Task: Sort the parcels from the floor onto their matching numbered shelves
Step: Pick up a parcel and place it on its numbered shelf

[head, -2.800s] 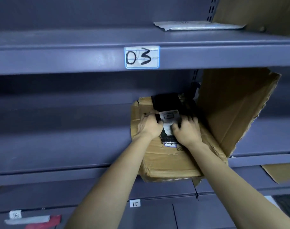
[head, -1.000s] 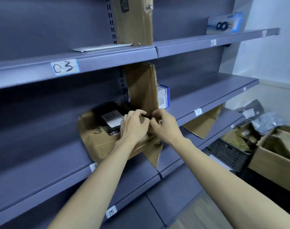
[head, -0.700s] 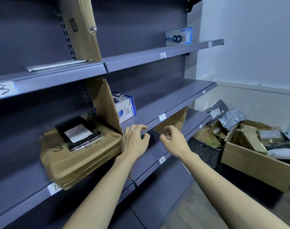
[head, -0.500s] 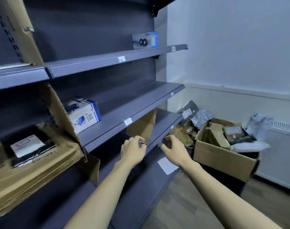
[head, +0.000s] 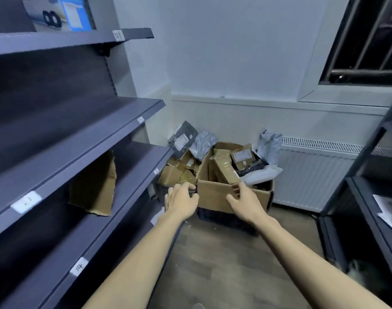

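Both hands empty, fingers loosely spread: left hand and right hand reach fwd toward the box on the far floor, prob. for the next pick. Parcels heaped in and around it; shelves at left.

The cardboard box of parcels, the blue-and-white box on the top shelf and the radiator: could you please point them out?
cardboard box [head: 215, 197], head view, front wall.
blue-and-white box [head: 73, 13], head view, white front label.
radiator [head: 313, 172], head view, ribbed front panel.
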A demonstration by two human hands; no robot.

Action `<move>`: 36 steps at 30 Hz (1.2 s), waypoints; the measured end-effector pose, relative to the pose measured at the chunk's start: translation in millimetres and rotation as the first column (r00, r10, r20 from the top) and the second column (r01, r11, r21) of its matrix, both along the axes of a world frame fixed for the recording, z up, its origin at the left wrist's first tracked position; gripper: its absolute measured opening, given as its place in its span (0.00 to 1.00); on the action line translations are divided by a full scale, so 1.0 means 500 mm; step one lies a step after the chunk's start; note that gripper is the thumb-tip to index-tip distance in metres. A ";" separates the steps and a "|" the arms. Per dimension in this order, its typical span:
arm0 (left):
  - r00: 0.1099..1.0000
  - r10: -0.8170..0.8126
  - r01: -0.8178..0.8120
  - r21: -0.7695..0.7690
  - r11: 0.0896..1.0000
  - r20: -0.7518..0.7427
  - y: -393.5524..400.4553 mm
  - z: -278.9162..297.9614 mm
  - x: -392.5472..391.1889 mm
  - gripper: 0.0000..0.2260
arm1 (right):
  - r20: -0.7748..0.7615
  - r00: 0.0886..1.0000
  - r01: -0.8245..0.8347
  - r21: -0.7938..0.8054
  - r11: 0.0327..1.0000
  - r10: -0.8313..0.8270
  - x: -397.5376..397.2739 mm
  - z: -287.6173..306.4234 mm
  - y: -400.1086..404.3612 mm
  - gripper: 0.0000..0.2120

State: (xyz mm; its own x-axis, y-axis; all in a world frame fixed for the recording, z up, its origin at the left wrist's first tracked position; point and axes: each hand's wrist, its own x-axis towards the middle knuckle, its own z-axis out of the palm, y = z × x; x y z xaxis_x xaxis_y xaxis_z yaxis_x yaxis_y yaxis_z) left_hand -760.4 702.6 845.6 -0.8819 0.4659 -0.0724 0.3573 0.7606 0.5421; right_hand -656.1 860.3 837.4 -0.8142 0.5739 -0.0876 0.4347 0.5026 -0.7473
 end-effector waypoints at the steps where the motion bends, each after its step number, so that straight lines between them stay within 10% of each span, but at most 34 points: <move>1: 1.000 -0.018 0.018 0.004 1.000 0.013 0.038 -0.007 -0.029 0.14 | 0.020 0.999 0.029 -0.005 1.000 -0.029 -0.018 -0.008 0.032 0.20; 18: 0.968 -0.229 0.238 -0.089 0.967 0.105 0.588 -0.091 -0.449 0.12 | 0.087 0.954 0.293 -0.054 0.955 -0.288 -0.360 -0.069 0.495 0.17; 36: 0.924 0.020 0.082 -0.248 0.965 0.382 0.879 -0.428 -0.733 0.17 | 0.341 0.940 0.069 -0.229 0.971 0.014 -0.745 -0.454 0.778 0.21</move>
